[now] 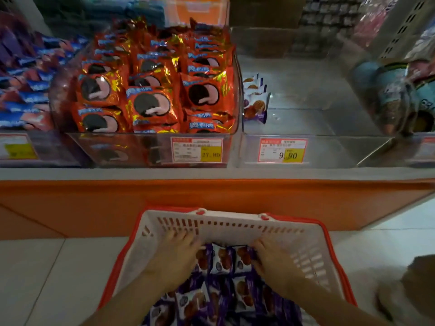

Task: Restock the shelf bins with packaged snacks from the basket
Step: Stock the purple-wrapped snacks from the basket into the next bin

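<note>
Purple snack packets point(223, 257) fill the white, red-rimmed basket point(235, 223), which stands on the floor below the shelf's front edge. A short upright row of them near the basket's far wall is clamped between both hands. The left hand point(175, 257) presses its fairly straight fingers against the row's left end. The right hand point(274, 261) curls its fingers over the right end. Above, a clear shelf bin point(310, 147) holds a few matching packets point(255, 102) against its left wall. The neighbouring bin to the left is packed with red biscuit packets point(150, 90).
</note>
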